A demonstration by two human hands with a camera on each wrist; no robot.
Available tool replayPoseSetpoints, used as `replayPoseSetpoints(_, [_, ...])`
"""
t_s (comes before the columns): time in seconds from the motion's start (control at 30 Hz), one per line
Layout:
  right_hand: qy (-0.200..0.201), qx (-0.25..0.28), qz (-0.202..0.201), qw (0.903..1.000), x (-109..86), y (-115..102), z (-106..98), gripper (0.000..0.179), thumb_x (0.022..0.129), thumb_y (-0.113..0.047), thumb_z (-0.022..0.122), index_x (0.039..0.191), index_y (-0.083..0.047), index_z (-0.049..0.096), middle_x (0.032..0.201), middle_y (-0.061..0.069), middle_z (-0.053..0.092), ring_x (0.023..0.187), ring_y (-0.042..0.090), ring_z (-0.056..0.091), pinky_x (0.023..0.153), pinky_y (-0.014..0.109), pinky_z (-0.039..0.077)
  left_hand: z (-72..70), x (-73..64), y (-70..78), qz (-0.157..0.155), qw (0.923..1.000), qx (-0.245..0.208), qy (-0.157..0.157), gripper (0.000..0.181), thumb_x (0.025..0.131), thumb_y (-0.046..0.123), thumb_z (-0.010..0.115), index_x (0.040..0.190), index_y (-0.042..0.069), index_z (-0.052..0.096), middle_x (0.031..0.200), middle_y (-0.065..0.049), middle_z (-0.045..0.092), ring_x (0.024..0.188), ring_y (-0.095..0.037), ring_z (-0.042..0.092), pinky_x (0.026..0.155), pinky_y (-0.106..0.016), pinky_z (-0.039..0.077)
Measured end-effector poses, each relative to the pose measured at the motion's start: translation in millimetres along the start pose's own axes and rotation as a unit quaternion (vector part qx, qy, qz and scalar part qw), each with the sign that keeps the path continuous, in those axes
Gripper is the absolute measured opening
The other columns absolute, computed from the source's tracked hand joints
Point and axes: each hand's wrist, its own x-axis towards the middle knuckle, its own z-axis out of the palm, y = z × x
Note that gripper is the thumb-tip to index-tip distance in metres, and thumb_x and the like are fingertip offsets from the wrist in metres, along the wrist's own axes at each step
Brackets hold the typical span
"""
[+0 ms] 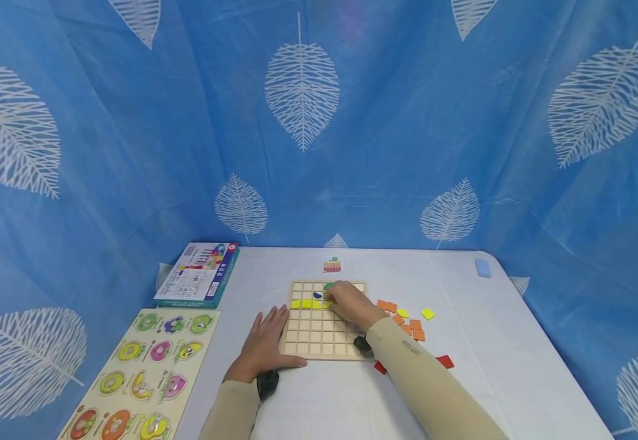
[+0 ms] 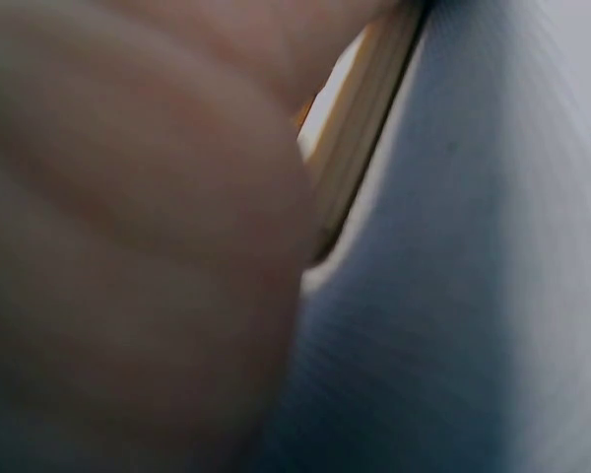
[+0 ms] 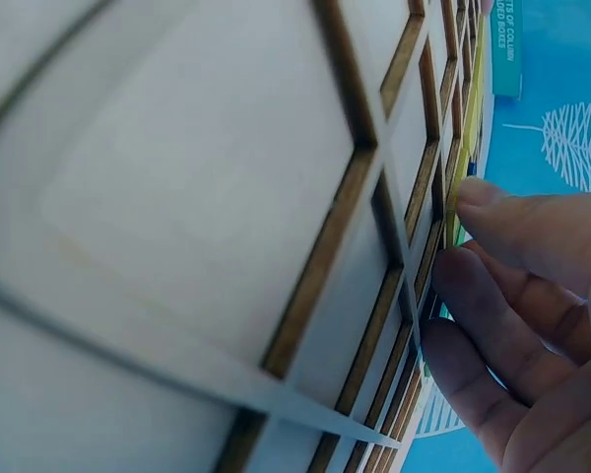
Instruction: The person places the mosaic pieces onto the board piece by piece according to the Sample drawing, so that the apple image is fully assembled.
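A square wooden grid board [image 1: 319, 350] lies on the white table. Yellow pieces [image 1: 306, 304] line one of its upper rows, with a dark blue piece [image 1: 317, 295] and a green piece [image 1: 328, 285] farther up. My left hand [image 1: 266, 345] rests at the board's lower left corner, fingers along the left side and thumb along the near edge. Over the upper right of the grid, my right hand [image 1: 352, 304] reaches down with bent fingers at the end of the yellow row. In the right wrist view its thumb [image 3: 483, 194] and fingertips are at the cells; whether they pinch a piece, I cannot tell.
Loose orange tiles [image 1: 415, 325], yellow tiles [image 1: 428, 314] and red tiles [image 1: 445, 362] lie right of the board. A small picture card [image 1: 333, 264] is behind it. At left are a boxed toy [image 1: 198, 275] and a fruit puzzle board [image 1: 148, 366]. A light blue block [image 1: 483, 268] sits back right.
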Motion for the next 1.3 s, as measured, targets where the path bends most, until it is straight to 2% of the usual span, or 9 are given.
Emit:
replayPoseSetpoints(0.17, [0.001,0.002,0.004,1.0,-0.7,0,-1,0.015,0.097,0.0,0.076,0.098,-0.014,0.08,0.092,-0.002,0.066,0.09,0.015,0.063,0.08,0.035,0.055,1.0,0.5,-1.4,0.0,1.0,0.003,0.0,0.137,0.063,0.085,0.08,0.163,0.002,0.036,0.169,-0.012,0.033,0.156,-0.035,0.023,0.125,-0.06,0.008])
replayPoseSetpoints(0.4, [0.004,0.026,0.001,0.9996,-3.3,1,-1,0.021,0.095,0.007,0.072,0.093,-0.013,0.079,0.087,-0.003,0.065,0.083,0.016,0.058,0.073,0.036,0.051,1.9,0.3,-0.5,0.001,1.0,0.006,-0.005,0.137,0.063,0.085,0.079,0.163,0.002,0.035,0.168,-0.013,0.033,0.156,-0.035,0.022,0.125,-0.06,0.008])
replayPoseSetpoints(0.67, [0.021,0.04,0.013,0.9989,-14.5,6,-8,0.02,0.098,0.001,0.071,0.114,-0.006,0.08,0.107,0.005,0.07,0.102,0.02,0.066,0.086,0.038,0.058,2.0,0.0,0.5,0.003,1.0,0.003,0.001,0.137,0.062,0.083,0.081,0.163,0.002,0.037,0.168,-0.013,0.034,0.156,-0.036,0.023,0.125,-0.06,0.008])
replayPoseSetpoints(0.77, [0.027,0.036,0.02,0.9988,-21.0,11,-16,0.02,0.099,0.0,0.072,0.117,-0.004,0.079,0.108,0.008,0.07,0.103,0.023,0.067,0.087,0.039,0.059,2.7,0.4,-0.3,0.001,0.9999,0.01,0.002,0.137,0.062,0.084,0.08,0.163,0.004,0.036,0.168,-0.012,0.034,0.157,-0.034,0.022,0.126,-0.058,0.008])
replayPoseSetpoints(0.9, [0.036,0.043,0.056,0.9968,-32.4,27,-26,0.021,0.098,-0.004,0.075,0.119,-0.002,0.077,0.11,0.009,0.071,0.104,0.026,0.068,0.09,0.042,0.059,2.9,0.5,-0.8,0.002,0.9999,0.011,0.004,0.137,0.061,0.084,0.081,0.163,0.003,0.036,0.168,-0.012,0.033,0.157,-0.034,0.022,0.126,-0.058,0.008])
replayPoseSetpoints(1.03, [0.046,0.052,0.109,0.9917,-47.3,50,-38,0.024,0.096,-0.006,0.077,0.12,-0.002,0.077,0.11,0.007,0.07,0.105,0.026,0.067,0.094,0.045,0.058,2.2,-0.1,-0.1,0.003,1.0,0.005,0.004,0.138,0.061,0.084,0.081,0.163,0.002,0.037,0.168,-0.013,0.034,0.156,-0.035,0.022,0.125,-0.059,0.008])
replayPoseSetpoints(1.2, [0.045,0.059,0.162,0.984,-71.2,80,-50,0.025,0.095,-0.005,0.077,0.119,-0.002,0.077,0.111,0.009,0.07,0.106,0.029,0.067,0.096,0.049,0.057,1.6,-0.3,0.4,-0.003,0.9999,0.01,-0.003,0.139,0.06,0.085,0.08,0.163,0.003,0.036,0.168,-0.012,0.033,0.157,-0.034,0.021,0.126,-0.058,0.006])
replayPoseSetpoints(1.3, [0.044,0.066,0.2,0.9765,-87.9,94,-56,0.024,0.095,-0.006,0.077,0.119,-0.003,0.076,0.118,0.013,0.068,0.114,0.034,0.064,0.101,0.054,0.054,1.8,0.5,0.3,0.002,0.9999,0.01,0.0,0.138,0.061,0.084,0.081,0.163,0.002,0.036,0.168,-0.013,0.033,0.157,-0.035,0.021,0.125,-0.059,0.007])
